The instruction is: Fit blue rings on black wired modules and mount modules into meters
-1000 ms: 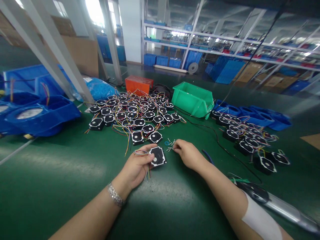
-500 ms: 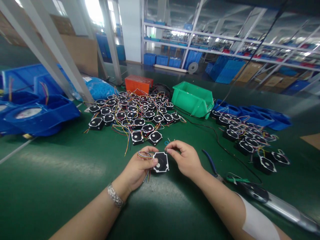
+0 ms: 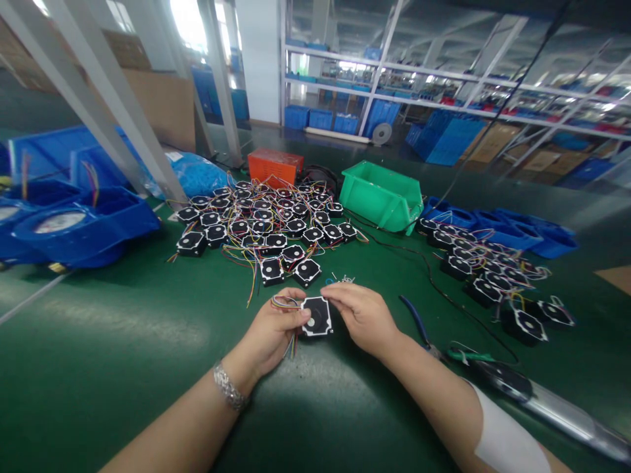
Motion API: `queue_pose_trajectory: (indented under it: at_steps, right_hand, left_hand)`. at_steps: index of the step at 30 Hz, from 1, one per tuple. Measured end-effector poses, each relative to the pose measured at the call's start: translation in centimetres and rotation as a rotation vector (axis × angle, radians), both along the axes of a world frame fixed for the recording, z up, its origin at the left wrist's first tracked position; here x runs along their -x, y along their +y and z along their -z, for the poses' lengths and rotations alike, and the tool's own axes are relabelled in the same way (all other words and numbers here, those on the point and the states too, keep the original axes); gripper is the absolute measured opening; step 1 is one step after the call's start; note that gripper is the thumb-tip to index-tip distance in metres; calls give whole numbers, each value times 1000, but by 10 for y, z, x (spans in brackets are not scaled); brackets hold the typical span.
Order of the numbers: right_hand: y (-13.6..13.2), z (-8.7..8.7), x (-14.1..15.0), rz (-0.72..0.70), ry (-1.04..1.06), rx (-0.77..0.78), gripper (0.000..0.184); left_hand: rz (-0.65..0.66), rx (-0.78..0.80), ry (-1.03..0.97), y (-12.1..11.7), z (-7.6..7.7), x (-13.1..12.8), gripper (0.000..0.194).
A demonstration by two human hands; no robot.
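My left hand grips a small black square motor with a white round centre, and its coloured wires loop over my fingers. My right hand is pinched at the motor's upper right corner, closed on something too small to make out. A few small metal screws lie on the green mat just beyond my right hand.
A large heap of like motors with coloured wires lies ahead, another row at the right. Behind stand a green bin, an orange box and blue trays. Blue-handled pliers and a power screwdriver lie by my right arm.
My right hand left the screws and came back to the motor's upper right corner. My left hand turned the motor slightly and kept hold of it.
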State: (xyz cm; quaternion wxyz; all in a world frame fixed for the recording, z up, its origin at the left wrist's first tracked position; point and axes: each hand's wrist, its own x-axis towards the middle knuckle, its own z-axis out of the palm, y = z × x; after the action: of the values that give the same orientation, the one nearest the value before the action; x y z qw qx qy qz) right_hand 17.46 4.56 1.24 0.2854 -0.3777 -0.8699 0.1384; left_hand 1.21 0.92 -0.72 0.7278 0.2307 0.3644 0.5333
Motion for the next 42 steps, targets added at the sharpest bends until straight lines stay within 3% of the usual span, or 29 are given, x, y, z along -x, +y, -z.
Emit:
queue_pose_trajectory:
  at_steps: [4, 7, 11, 14, 18, 22, 29, 32, 38, 40, 42]
  right_hand:
    - [14, 4, -9, 301, -142, 95, 17]
    - [22, 8, -15, 385, -355, 208, 9]
    - [26, 17, -15, 342, -513, 214, 9]
    - [27, 20, -12, 289, -503, 185, 10]
    - [20, 12, -6, 260, -173, 319, 5]
    - [2, -4, 2, 144, 181, 467, 17]
    - [-10, -17, 7, 13, 186, 540, 9]
    - [-7, -17, 5, -17, 94, 474, 10]
    - [-7, -7, 2, -155, -35, 139, 14]
    - [-7, -6, 2, -225, -16, 134, 17]
    - [-4, -9, 1, -206, -6, 167, 18]
  left_hand:
    - [-94, 16, -1, 3, 0, 1, 27]
    - [-89, 15, -7, 4, 0, 0, 25]
    - [-19, -13, 17, 2, 0, -1, 20]
    - [27, -36, 29, 0, -2, -1, 22]
    - [127, -85, 57, -2, -2, -1, 26]
    - [193, -113, 94, -2, 0, -1, 29]
    - [212, -141, 123, -3, -3, -2, 28]
    - [208, -133, 125, -3, -3, -2, 29]
    - [198, -123, 147, -1, -4, -2, 28]
    - [204, -133, 173, 0, -5, 1, 26]
    - [196, -148, 238, 3, -5, 6, 25]
